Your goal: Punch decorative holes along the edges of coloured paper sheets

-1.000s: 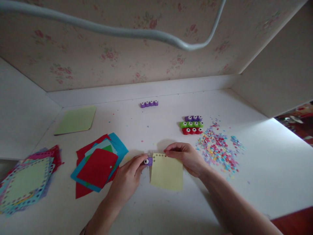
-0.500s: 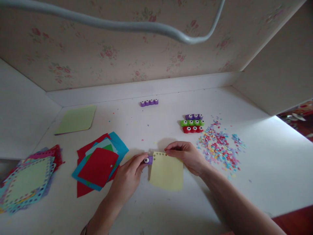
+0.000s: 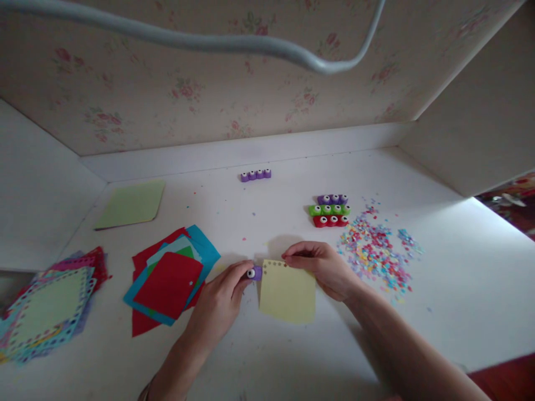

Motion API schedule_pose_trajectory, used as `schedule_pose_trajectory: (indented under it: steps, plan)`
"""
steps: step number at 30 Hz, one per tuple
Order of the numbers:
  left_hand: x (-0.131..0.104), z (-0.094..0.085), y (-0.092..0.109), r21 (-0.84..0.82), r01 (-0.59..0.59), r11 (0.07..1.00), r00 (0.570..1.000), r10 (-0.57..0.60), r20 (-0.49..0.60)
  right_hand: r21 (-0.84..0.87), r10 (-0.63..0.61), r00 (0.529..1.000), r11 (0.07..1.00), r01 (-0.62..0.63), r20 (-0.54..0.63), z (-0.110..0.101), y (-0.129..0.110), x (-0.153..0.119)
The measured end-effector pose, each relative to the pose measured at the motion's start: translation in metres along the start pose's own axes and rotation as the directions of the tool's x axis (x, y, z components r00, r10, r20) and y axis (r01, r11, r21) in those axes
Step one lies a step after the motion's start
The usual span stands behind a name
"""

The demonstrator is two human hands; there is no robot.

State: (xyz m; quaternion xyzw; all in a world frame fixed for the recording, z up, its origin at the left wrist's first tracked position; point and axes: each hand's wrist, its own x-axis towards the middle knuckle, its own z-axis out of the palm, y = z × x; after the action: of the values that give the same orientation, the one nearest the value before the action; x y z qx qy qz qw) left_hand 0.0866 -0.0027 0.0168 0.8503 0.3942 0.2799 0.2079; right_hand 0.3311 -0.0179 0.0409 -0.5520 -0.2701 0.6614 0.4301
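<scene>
Fingers of the bare left hand are curled nearly closed, thumb opposite, round a small purple plastic craft punch with a round white button. Across from it, the bare right hand has thumb and forefinger pinched together on the far edge of a pale yellow square sheet of paper.

From where I stand, the punch lies with its long axis sideways, button end in the grip, purple end pointing right at the sheet's left edge, near the far corner; whether paper sits in its slot I can't tell. The sheet lies almost squarely before the person, a row of star-shaped holes along its far edge, and one just round the corner down the left side.

Underneath is a white tabletop, backed by a white ledge and rose-patterned wallpaper, with a thick pale cable crossing in front. Red, blue and green sheets are heaped left of the hands; multicoloured paper confetti spreads to the right, beside purple, green and red punches in rows. Dark marks on their white buttons are too small to read.
</scene>
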Motion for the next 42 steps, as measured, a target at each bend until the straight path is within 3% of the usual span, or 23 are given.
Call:
schedule_pose_trajectory:
  steps: [18, 23, 25, 27, 30, 32, 33, 37, 42]
  plan:
    - [-0.001, 0.001, 0.0, 0.002, 0.006, 1.0, 1.0, -0.006, 0.02, -0.049, -0.017, 1.0, 0.999, 0.016, -0.016, 0.0, 0.006, 0.003]
    - [-0.001, 0.002, 0.0, 0.007, -0.029, 1.0, 0.999, 0.029, 0.029, -0.218, -0.125, 0.992, 0.969, 0.119, -0.015, -0.003, 0.014, 0.009]
    - [-0.001, 0.003, 0.0, 0.025, -0.059, 0.998, 0.998, 0.058, 0.034, -0.367, -0.242, 0.97, 0.902, 0.227, 0.004, -0.005, 0.018, 0.011]
    - [-0.001, 0.002, 0.002, 0.051, -0.087, 0.995, 0.995, 0.084, 0.044, -0.525, -0.384, 0.922, 0.776, 0.348, 0.044, -0.005, 0.021, 0.011]
    - [-0.002, 0.001, 0.004, 0.081, -0.089, 0.993, 0.995, 0.086, 0.044, -0.708, -0.617, 0.772, 0.477, 0.522, 0.154, -0.004, 0.02, 0.004]
    - [-0.002, 0.0, 0.006, 0.104, -0.066, 0.992, 0.997, 0.063, 0.034, -0.768, -0.691, 0.669, 0.262, 0.584, 0.273, -0.003, 0.019, -0.004]
    - [-0.002, -0.001, 0.006, 0.118, -0.054, 0.992, 0.998, 0.05, 0.035, -0.782, -0.691, 0.641, 0.178, 0.598, 0.333, -0.002, 0.018, -0.008]
    - [-0.001, -0.001, 0.007, 0.152, -0.036, 0.988, 0.997, 0.026, 0.068, -0.806, -0.589, 0.659, 0.022, 0.592, 0.468, 0.002, 0.018, -0.018]
    - [0.001, -0.002, 0.007, 0.123, -0.044, 0.991, 0.994, 0.031, 0.102, -0.81, -0.531, 0.689, 0.008, 0.587, 0.494, 0.005, 0.019, -0.016]
